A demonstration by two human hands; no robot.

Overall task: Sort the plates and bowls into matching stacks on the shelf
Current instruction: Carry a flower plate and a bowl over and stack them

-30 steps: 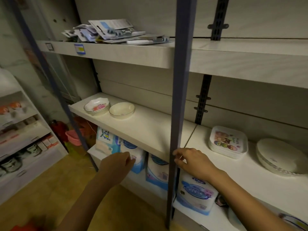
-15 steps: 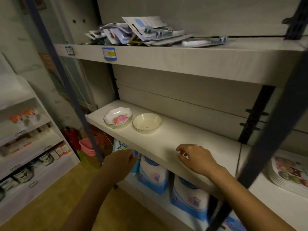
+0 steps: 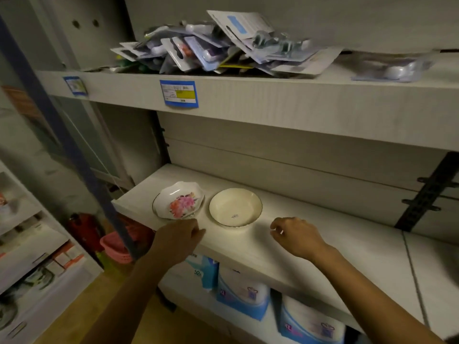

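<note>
Now, line by line:

Shelf: the middle shelf (image 3: 298, 247) is pale and flat. Two dishes sit on its left end, side by side, near each other but not touching.

Flower dish: the flower dish (image 3: 179, 200) is white with a wavy rim and pink flowers inside. It sits nearest the left end of the shelf. It seems to rest on top of a round dish with a dark rim, but I cannot tell for sure.

Bowl: the bowl (image 3: 235, 207) is cream and round, with a thin dark rim and a small sticker inside. It sits just right of the flower dish.

Left hand: the left hand (image 3: 179, 238) is at the front edge of the shelf, just below the flower dish. Its fingers are curled loosely and hold nothing. I cannot tell if the fingertips touch the dish.

Right hand: the right hand (image 3: 295, 235) is over the shelf, to the right of the bowl and apart from it. Its fingers are bent in a loose curl, with nothing in the grip.

Top shelf: a messy pile of packs (image 3: 223, 43) lies up there, and a blue tag (image 3: 179, 93) is stuck on the front edge.

Below: blue and white bags (image 3: 242, 294) stand under the middle shelf.
</note>
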